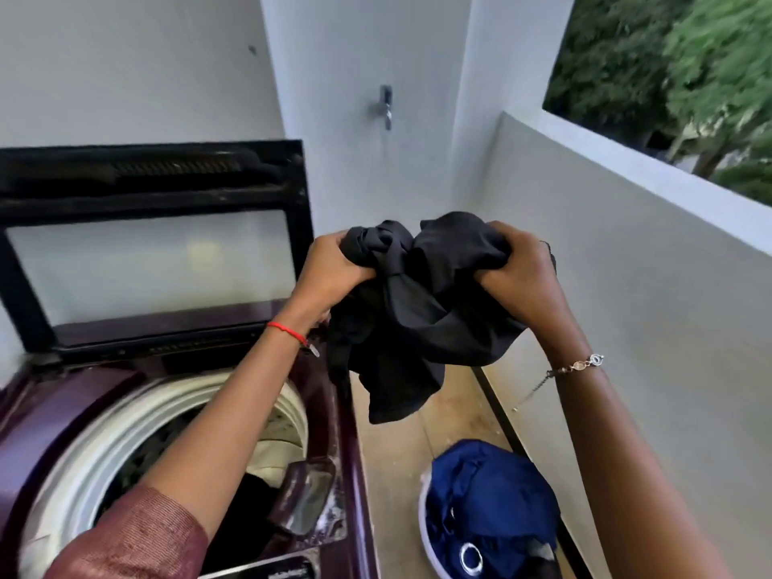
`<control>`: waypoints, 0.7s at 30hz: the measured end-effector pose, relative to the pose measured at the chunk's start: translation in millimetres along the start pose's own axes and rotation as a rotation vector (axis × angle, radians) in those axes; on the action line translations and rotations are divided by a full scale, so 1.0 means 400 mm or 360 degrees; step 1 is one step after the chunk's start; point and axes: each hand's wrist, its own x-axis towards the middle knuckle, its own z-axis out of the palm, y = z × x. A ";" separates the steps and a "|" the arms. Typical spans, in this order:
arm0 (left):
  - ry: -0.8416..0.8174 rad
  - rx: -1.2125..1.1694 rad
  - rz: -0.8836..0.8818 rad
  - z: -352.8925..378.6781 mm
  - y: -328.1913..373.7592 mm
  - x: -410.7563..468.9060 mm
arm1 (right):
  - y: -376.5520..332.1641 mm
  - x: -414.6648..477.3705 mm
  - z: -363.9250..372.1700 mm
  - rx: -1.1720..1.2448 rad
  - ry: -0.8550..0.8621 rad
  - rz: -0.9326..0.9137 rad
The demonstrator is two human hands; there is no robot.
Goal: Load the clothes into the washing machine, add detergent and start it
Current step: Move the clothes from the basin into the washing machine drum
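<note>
A bunched black garment (411, 323) hangs in the air, just right of the washing machine. My left hand (330, 269) grips its left top corner and my right hand (518, 269) grips its right top. The maroon top-load washing machine (54, 415) stands at the lower left with its lid (150, 248) raised upright. Its white drum rim (104, 445) is open, with a beige cloth (271, 455) and dark clothes (246, 520) inside. A small detergent drawer (303, 501) sits open at the drum's right edge. My left forearm crosses over the drum.
On the tiled floor (397, 461) to the right of the machine sits a white basket (424, 524) holding blue clothes (488, 495). A low grey parapet wall (651, 286) runs along the right. A tap (386, 104) sticks out of the back wall.
</note>
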 end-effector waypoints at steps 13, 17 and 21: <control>0.0395 0.0075 0.0254 -0.590 0.120 -0.150 | -0.452 -0.052 0.269 0.0464 0.0154 -0.0180; 0.0460 0.0145 0.0211 -0.695 0.074 -0.207 | -0.500 -0.083 0.370 0.0510 0.0020 -0.0160; 0.0555 0.0146 0.0049 -0.724 -0.015 -0.264 | -0.498 -0.104 0.459 0.0484 -0.0110 -0.0170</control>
